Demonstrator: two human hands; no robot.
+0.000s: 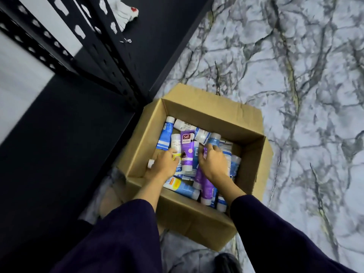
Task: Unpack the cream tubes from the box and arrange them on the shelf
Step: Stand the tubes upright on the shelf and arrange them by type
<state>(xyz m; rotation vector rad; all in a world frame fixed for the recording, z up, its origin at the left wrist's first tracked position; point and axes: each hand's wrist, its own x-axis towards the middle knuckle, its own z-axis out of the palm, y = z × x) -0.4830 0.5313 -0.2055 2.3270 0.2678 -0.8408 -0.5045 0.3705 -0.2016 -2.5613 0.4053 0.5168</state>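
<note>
Head view showed both hands down in the box (197,111), among the loose cream tubes (187,152): the picking-up step. The left hand (165,164) seemed to grip a white tube; the right hand (211,164) curled round a purple one. Next, I judged, each must lift clear of the cardboard walls and swing left to the black shelf (59,154), just beside the box, minding its upright post (110,62).
</note>
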